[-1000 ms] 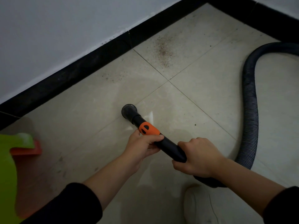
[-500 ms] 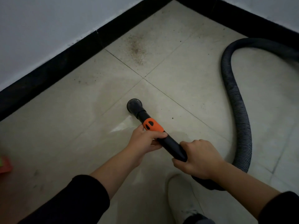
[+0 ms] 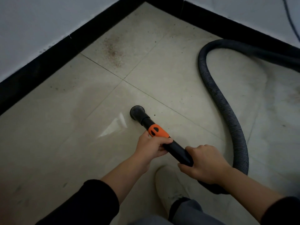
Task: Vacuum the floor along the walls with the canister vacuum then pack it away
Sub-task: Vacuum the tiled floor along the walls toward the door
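a: why both hands on the black rigid vacuum wand (image 3: pixel 177 150)?

b: for steering, i'd guess. the left hand (image 3: pixel 152 146) wraps it just behind the orange plastic collar (image 3: pixel 158 131). the right hand (image 3: pixel 204 163) clasps the rear end, where the ribbed black hose (image 3: pixel 227 111) loops away to the right.

a: and the tip?

b: the round black nozzle (image 3: pixel 137 111) is low over the pale tiled floor (image 3: pixel 48 143) near a grout crossing, well short of the brownish dust patch (image 3: pixel 113 51) by the black skirting board (image 3: pixel 48 62).

a: its look?

b: matte, slim, tilted down. i cannot tell if the nozzle touches the tile.
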